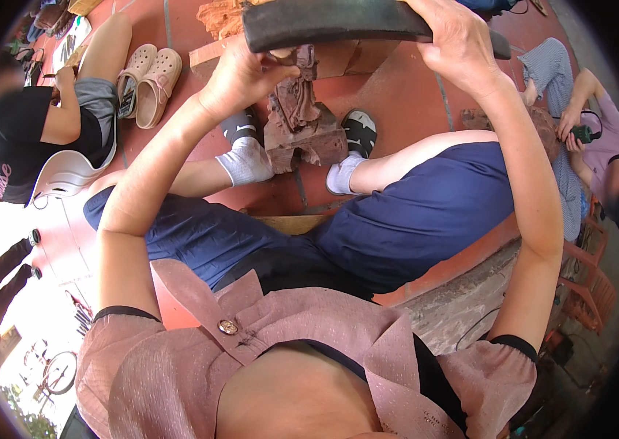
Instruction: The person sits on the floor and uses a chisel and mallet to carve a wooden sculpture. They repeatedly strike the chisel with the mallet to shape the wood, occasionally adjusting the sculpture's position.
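Observation:
A dark, curved bar (339, 23) spans the top of the head view; I cannot tell what it belongs to. My right hand (459, 47) is closed around its right part. Under its left end is my left hand (244, 84), thumb and fingers drawn together. The bar partly hides those fingers, so what they hold cannot be made out. Just beyond my left thumb, a reddish-brown carved wooden figure (296, 99) stands upright on its rough block base (306, 139), between my feet. The bar covers the figure's top.
Behind the figure lie a wooden board (335, 62) and an orange-brown wood piece (220, 18). Beige clogs (150, 88) rest on the red tiles at left, near a seated person in a cap (13, 143). At right, another person holds a dark green tool (584, 134) by a carved piece (540, 128).

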`<state>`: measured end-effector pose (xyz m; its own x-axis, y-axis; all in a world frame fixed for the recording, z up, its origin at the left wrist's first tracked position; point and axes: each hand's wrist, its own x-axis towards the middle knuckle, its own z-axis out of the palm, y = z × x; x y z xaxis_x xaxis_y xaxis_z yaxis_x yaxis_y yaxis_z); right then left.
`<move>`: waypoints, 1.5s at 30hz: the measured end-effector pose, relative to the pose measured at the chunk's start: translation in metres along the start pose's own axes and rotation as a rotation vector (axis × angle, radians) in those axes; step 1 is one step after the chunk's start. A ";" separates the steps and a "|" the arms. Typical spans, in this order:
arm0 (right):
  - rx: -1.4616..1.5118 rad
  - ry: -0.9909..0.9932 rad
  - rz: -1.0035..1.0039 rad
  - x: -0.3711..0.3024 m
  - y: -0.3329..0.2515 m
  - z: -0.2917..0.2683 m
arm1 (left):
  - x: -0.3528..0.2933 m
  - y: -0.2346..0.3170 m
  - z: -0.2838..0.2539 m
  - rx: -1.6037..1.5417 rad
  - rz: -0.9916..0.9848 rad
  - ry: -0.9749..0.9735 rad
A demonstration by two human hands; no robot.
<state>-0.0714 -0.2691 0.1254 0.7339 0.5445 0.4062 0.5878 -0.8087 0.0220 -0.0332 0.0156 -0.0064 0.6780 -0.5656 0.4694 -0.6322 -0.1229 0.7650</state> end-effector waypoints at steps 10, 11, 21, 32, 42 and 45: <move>-0.035 0.015 0.069 -0.002 -0.006 0.002 | 0.013 0.001 -0.010 -0.043 -0.081 -0.026; 0.036 0.025 0.113 -0.002 -0.007 0.003 | 0.016 0.002 -0.013 -0.033 -0.121 -0.058; 0.118 0.017 0.314 -0.015 0.002 -0.015 | 0.034 0.000 -0.017 0.006 -0.098 -0.145; 0.034 -0.077 0.247 -0.006 0.002 0.016 | 0.017 -0.020 -0.019 -0.302 -0.246 -0.109; 0.024 -0.131 0.242 -0.005 0.006 0.014 | 0.011 -0.017 -0.011 -0.254 -0.215 -0.066; 0.084 -0.128 0.230 -0.002 0.001 0.010 | 0.014 -0.025 -0.020 -0.146 -0.247 -0.134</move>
<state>-0.0690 -0.2688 0.1153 0.8852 0.3767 0.2730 0.4232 -0.8958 -0.1359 -0.0004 0.0269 -0.0101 0.7428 -0.6367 0.2072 -0.3877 -0.1568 0.9083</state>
